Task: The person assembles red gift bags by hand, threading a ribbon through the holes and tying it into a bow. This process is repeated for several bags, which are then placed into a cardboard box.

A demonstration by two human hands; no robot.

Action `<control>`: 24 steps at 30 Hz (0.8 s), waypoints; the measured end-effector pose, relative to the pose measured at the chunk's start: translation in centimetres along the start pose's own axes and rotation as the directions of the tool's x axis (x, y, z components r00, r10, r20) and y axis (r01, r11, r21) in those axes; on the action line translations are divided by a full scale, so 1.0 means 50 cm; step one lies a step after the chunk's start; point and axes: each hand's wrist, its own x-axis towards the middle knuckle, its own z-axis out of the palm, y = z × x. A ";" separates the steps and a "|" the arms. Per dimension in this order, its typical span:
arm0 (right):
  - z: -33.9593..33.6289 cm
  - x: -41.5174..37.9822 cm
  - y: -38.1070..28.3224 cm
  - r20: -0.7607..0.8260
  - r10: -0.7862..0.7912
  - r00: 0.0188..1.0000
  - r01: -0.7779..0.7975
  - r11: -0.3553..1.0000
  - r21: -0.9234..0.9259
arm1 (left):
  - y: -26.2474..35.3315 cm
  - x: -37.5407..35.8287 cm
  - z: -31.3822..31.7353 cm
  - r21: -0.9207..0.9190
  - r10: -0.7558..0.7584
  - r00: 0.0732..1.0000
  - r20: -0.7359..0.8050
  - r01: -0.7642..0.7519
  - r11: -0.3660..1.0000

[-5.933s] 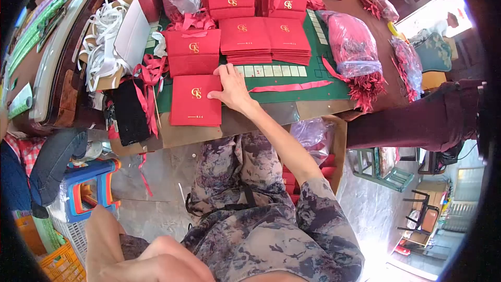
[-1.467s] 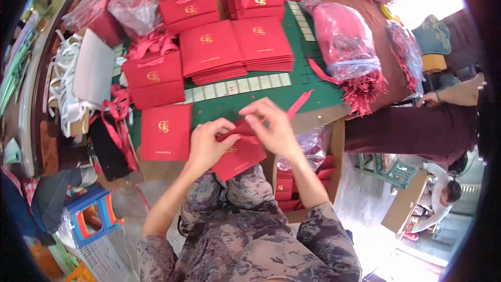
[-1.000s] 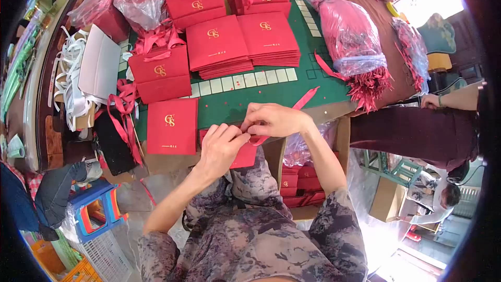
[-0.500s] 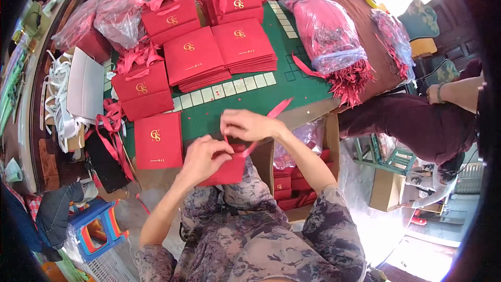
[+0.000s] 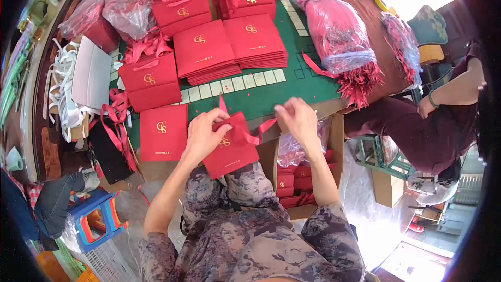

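My left hand [image 5: 202,134] grips the upper left edge of a red paper gift bag [image 5: 235,154] with gold lettering, thumb in front. The bag lies flat and slightly tilted above my lap, at the table's front edge. To its right, my right hand [image 5: 301,121] is closed at the end of the bag's red ribbon [image 5: 266,127], drawn out sideways. A second ribbon end [image 5: 223,103] sticks up beyond the bag's top. Another flat red bag [image 5: 164,134] lies just left of my left hand.
Stacks of flat red bags [image 5: 203,49] and standing bags with ribbon handles [image 5: 150,81] cover the green table. Plastic sacks of red ribbon [image 5: 339,34] lie at the back right. A carton of red bags [image 5: 336,151] stands below. Another person's arm [image 5: 454,91] is at right.
My right hand has moved right, away from my left hand, drawing the ribbon out. The bag has come up into fuller view, its gold lettering showing. The whole view has shifted slightly.
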 end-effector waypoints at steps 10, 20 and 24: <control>0.063 -0.033 0.006 -0.065 -0.048 0.997 0.059 0.982 0.177 | -0.013 -0.025 -0.058 0.199 0.087 0.992 -0.090 -0.068 0.978; 0.040 -0.061 -0.170 -0.076 -0.383 0.921 0.378 0.825 0.420 | -0.032 -0.075 -0.065 0.437 0.082 0.997 -0.004 -0.072 0.897; 0.121 -0.084 -0.199 -0.021 -0.481 0.877 0.459 0.822 0.339 | -0.030 -0.079 -0.056 0.441 0.103 0.994 -0.025 -0.082 0.894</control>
